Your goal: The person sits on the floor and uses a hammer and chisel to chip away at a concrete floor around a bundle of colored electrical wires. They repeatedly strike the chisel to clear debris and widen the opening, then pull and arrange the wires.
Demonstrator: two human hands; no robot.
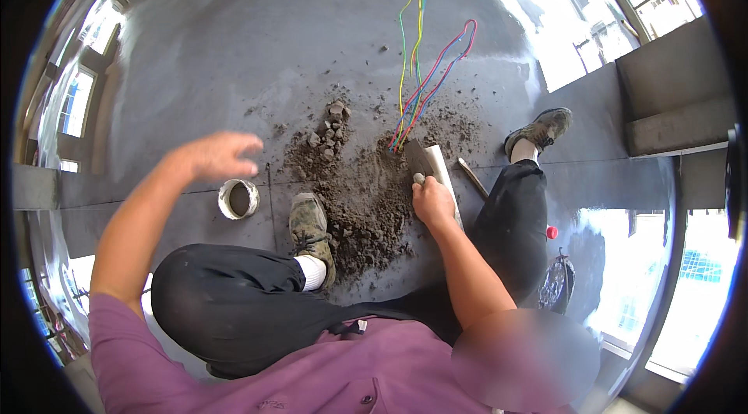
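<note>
My right hand (434,202) is closed around the handle of a trowel (418,158), whose dark flat blade points away from me at the edge of the loose dirt. Just right of the blade lies a long pale strip (440,169), partly hidden by my hand and forearm. Past the blade's tip, several coloured wires (421,95), yellow, green, red and blue, come up out of the dirt (366,219) and stretch over the floor. On the left, my left hand (218,155) is raised with fingers apart and nothing in it, above a small white tub (227,200).
Broken rubble chunks (335,122) sit on the dirt's far left side. My left shoe (312,231) is beside the pile; my right shoe (539,130) is farther off. A thin stick (472,178) and a red cap (552,232) lie to the right on the grey floor (257,40).
</note>
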